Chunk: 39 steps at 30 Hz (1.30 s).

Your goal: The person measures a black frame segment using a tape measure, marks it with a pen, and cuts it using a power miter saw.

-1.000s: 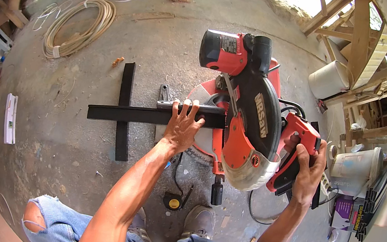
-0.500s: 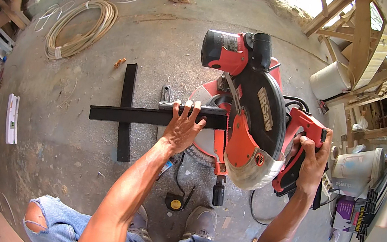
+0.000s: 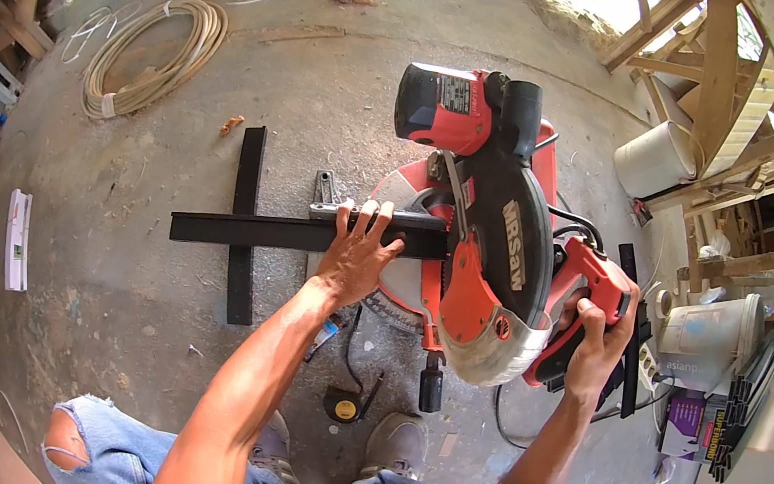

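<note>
A red and black miter saw [image 3: 500, 230] stands on the concrete floor in front of me, with a clear guard over its blade. My right hand [image 3: 602, 342] is wrapped round the red saw handle [image 3: 593, 285]. To the left, my left hand [image 3: 357, 250] presses a long black bar [image 3: 257, 233] against the saw's metal fence [image 3: 391, 219], its fingers bent over the bar's far edge. The bar's right end reaches the blade area; its left part lies across a second black bar [image 3: 240, 280]. Where blade and bar meet is partly hidden by the saw head.
Between the saw and my shoes lies a tape measure [image 3: 343, 404] beside a pencil [image 3: 372, 395]. A white spirit level [image 3: 18, 240] lies far left, a coiled hose [image 3: 154, 60] behind it. Buckets [image 3: 711, 339], boxes and stacked wood line the right side.
The saw head and its handle have come down a little, with my right hand on them. My left hand stays on the black bar. The view has shifted slightly.
</note>
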Each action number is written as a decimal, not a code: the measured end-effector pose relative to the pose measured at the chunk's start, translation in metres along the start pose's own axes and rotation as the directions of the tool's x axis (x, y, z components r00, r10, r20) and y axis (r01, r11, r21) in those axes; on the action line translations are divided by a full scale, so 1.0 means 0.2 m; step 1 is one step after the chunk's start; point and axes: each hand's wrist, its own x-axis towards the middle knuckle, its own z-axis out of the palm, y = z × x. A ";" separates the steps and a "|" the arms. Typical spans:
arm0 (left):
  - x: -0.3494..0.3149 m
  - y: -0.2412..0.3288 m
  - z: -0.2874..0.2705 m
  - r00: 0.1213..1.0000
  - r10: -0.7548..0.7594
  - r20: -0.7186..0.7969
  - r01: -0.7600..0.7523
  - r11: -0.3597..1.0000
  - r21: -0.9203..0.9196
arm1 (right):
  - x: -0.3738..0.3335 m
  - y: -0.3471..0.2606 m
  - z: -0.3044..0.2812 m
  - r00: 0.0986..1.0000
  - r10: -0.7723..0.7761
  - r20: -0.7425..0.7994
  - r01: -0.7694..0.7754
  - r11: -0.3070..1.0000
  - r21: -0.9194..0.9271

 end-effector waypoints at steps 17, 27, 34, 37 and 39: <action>0.00 0.00 -0.02 0.999 -0.019 -0.042 0.016 0.997 -0.075 | -0.05 0.03 0.01 0.999 0.032 -0.018 -0.030 0.990 0.135; 0.00 0.01 -0.01 0.999 -0.024 -0.047 0.025 1.000 0.016 | 0.03 -0.06 0.01 0.996 0.086 -0.010 -0.085 0.995 0.052; 0.02 0.03 -0.01 0.996 -0.048 -0.079 0.043 0.997 -0.058 | 0.11 -0.13 -0.01 0.991 0.135 -0.003 -0.134 0.990 0.048; 0.01 0.03 -0.02 0.994 -0.052 -0.100 0.046 0.997 -0.058 | 0.11 -0.13 -0.01 0.991 0.136 0.013 -0.137 0.990 0.044; 0.01 0.03 -0.02 0.993 -0.052 -0.107 0.045 0.997 -0.063 | 0.10 -0.11 -0.01 0.993 0.118 0.012 -0.119 0.992 0.040</action>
